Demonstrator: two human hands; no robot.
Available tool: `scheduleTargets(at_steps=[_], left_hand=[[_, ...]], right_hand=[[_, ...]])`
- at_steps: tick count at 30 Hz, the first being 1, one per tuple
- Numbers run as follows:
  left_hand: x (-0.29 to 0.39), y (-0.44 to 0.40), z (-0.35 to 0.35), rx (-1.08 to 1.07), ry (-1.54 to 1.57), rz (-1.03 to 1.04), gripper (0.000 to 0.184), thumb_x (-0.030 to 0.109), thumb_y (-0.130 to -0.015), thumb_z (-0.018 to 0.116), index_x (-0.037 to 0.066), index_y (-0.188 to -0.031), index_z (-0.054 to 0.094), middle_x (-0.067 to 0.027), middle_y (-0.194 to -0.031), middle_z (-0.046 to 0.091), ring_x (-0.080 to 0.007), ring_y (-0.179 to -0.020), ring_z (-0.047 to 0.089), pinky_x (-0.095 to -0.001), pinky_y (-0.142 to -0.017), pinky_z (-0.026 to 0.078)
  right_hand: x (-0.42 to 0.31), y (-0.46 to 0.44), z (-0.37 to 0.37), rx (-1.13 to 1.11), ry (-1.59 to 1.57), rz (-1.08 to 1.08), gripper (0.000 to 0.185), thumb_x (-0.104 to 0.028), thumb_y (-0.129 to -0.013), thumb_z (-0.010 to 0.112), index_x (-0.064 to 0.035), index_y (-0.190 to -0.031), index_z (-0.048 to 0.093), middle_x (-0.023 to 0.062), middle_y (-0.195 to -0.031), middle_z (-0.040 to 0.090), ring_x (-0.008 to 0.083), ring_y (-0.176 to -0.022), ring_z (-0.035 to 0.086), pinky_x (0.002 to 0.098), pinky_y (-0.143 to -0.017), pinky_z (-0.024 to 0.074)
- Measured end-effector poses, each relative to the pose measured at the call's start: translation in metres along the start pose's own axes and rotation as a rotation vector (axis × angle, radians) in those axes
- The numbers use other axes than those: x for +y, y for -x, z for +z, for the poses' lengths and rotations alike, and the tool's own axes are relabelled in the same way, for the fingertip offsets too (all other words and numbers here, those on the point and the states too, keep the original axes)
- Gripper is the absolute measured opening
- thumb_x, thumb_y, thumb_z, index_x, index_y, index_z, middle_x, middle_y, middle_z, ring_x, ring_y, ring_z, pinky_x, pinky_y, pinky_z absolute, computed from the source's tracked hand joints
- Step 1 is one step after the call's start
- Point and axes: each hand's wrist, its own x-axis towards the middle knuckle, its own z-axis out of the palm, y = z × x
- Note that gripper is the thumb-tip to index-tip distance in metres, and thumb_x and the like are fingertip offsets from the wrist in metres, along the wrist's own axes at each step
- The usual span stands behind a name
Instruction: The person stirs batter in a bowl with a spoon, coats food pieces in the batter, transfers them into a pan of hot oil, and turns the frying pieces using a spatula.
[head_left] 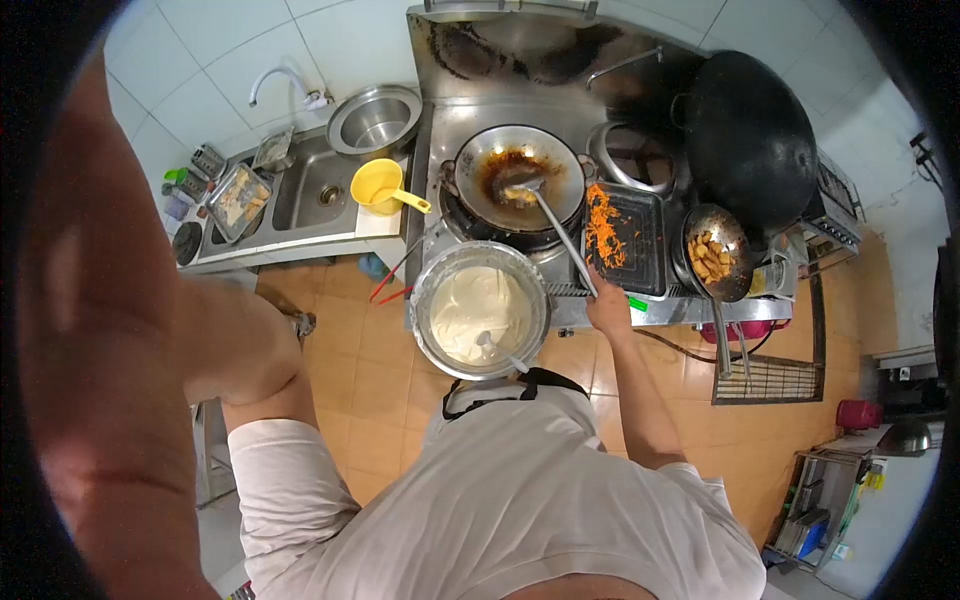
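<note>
My right hand (608,305) is wrapped around the long handle of a metal wok spatula (560,231). The spatula's blade rests inside a wok (473,163) on the stove, in dark brown liquid with small yellowish bits. My left arm is bent up toward the camera, and the left hand (105,330) looms large and blurred at the left edge; its fingers cannot be made out. Close in front of my body stands a metal bowl (421,318) of pale, thick batter with a ladle (502,352) in it. Orange shreds (603,225) lie on a black tray (643,235) beside the wok.
Right of the tray, a small pan (739,258) holds browned pieces. A big black wok (750,145) leans behind it. At left are a sink (308,207), a steel basin (376,120), a yellow dipper (378,183) and a tray of food (238,203). Tiled floor (350,400) lies below.
</note>
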Motion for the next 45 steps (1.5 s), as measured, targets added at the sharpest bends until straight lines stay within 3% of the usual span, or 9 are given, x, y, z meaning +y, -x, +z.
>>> scheduleTargets(at_steps=[4,7,17,19,28,37,45], left_hand=[[0.004,0.0,0.004,0.02,-0.013,0.055,0.065,0.027,-0.075,0.066,0.005,-0.132,0.045,-0.0179,-0.122,0.052,-0.0331,-0.106,0.053,-0.0548,-0.088,0.044],[0.006,-0.001,0.009,0.012,-0.021,0.089,0.064,0.026,-0.075,0.066,0.005,-0.131,0.045,-0.0179,-0.122,0.052,-0.0331,-0.106,0.053,-0.0544,-0.088,0.044],[0.015,0.005,0.025,-0.007,-0.029,0.133,0.06,0.024,-0.074,0.066,0.005,-0.127,0.046,-0.0179,-0.121,0.052,-0.0329,-0.106,0.053,-0.0534,-0.088,0.044],[0.021,0.009,0.033,-0.021,-0.031,0.151,0.059,0.024,-0.074,0.066,0.005,-0.127,0.046,-0.0179,-0.12,0.053,-0.0328,-0.106,0.053,-0.0532,-0.088,0.044],[0.024,-0.004,0.091,-0.242,-0.036,0.034,0.056,0.022,-0.074,0.066,0.005,-0.124,0.047,-0.0179,-0.119,0.053,-0.0327,-0.106,0.054,-0.0522,-0.088,0.045],[0.037,-0.01,0.112,-0.442,-0.061,0.035,0.053,0.021,-0.074,0.067,0.004,-0.121,0.048,-0.0179,-0.118,0.053,-0.0325,-0.106,0.054,-0.0513,-0.088,0.045],[0.043,-0.01,0.119,-0.53,-0.074,0.025,0.05,0.019,-0.074,0.067,0.004,-0.118,0.049,-0.0179,-0.117,0.054,-0.0323,-0.105,0.054,-0.0504,-0.088,0.045]], right_hand=[[0.003,0.003,0.0,-0.009,-0.016,-0.012,0.07,-0.008,-0.073,0.068,-0.0163,-0.139,0.045,0.027,-0.103,0.064,0.0435,-0.092,0.062,0.0479,-0.085,0.0504],[0.01,0.005,0.005,0.077,0.012,-0.064,0.061,-0.007,-0.076,0.061,-0.0165,-0.135,0.05,0.0256,-0.093,0.065,0.0438,-0.085,0.064,0.0512,-0.077,0.052],[0.015,0.005,-0.02,-0.043,-0.023,-0.046,0.061,-0.008,-0.076,0.062,-0.0145,-0.135,0.05,0.0238,-0.095,0.065,0.0447,-0.088,0.063,0.0515,-0.078,0.0513],[0.025,0.0,-0.015,-0.022,-0.056,-0.064,0.067,-0.008,-0.073,0.065,-0.0186,-0.137,0.049,0.0254,-0.098,0.065,0.0434,-0.092,0.062,0.049,-0.08,0.0511],[0.046,0.001,-0.009,0.002,-0.029,-0.15,0.066,-0.009,-0.074,0.063,-0.0154,-0.138,0.048,0.027,-0.096,0.064,0.045,-0.085,0.062,0.0497,-0.079,0.0518],[0.035,0.003,-0.024,-0.09,0.034,-0.035,0.065,-0.013,-0.078,0.063,-0.0206,-0.14,0.045,0.0235,-0.105,0.065,0.0434,-0.098,0.06,0.05,-0.086,0.0492],[0.04,0.0,-0.023,-0.098,0.023,-0.08,0.067,-0.01,-0.077,0.062,-0.0183,-0.141,0.044,0.0234,-0.107,0.064,0.0435,-0.097,0.06,0.0497,-0.088,0.048]])
